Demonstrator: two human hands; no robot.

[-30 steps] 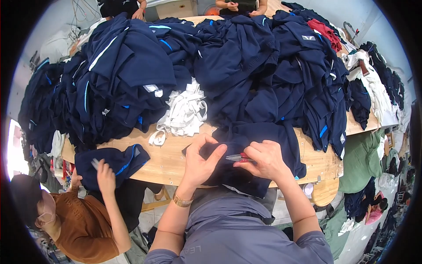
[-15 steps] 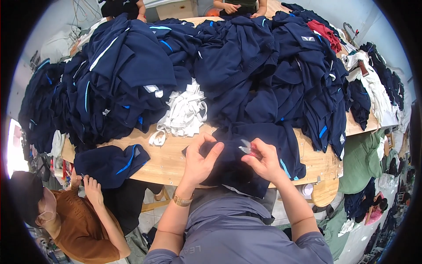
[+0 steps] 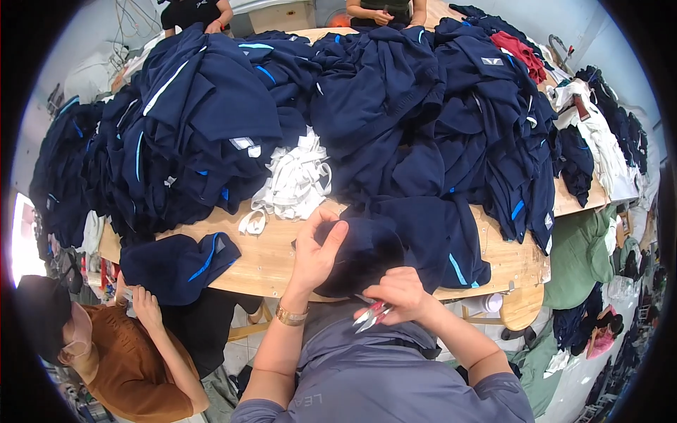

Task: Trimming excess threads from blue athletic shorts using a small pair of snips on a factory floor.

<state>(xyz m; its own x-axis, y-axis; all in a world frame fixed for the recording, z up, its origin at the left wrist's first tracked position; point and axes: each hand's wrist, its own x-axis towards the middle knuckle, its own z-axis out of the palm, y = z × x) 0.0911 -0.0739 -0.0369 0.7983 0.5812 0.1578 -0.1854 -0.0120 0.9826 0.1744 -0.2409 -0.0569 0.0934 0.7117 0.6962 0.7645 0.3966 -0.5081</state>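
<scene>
A navy garment (image 3: 370, 243) with light-blue trim lies bunched on the near edge of the table in front of me. My left hand (image 3: 316, 255) is closed on its left side, thumb uppermost, with cloth between thumb and fingers. At the garment's near edge, my right hand (image 3: 400, 295) is closed around a pair of thread snips (image 3: 372, 317) with red on the handles. The metal blades point down and left, over my lap. Whether the right fingertips also pinch the cloth is hard to make out.
Large heaps of navy garments (image 3: 381, 92) cover the far side of the wooden table (image 3: 261, 264). White tape strips (image 3: 293, 183) lie piled left of centre. At left, a co-worker in a brown shirt (image 3: 134, 352) handles another navy piece (image 3: 173, 268). Two people stand across the table.
My right hand has come down and toward me with the snips, whose blades now point down and left. The garment's near part has folded up. My left hand has stayed almost in place.
</scene>
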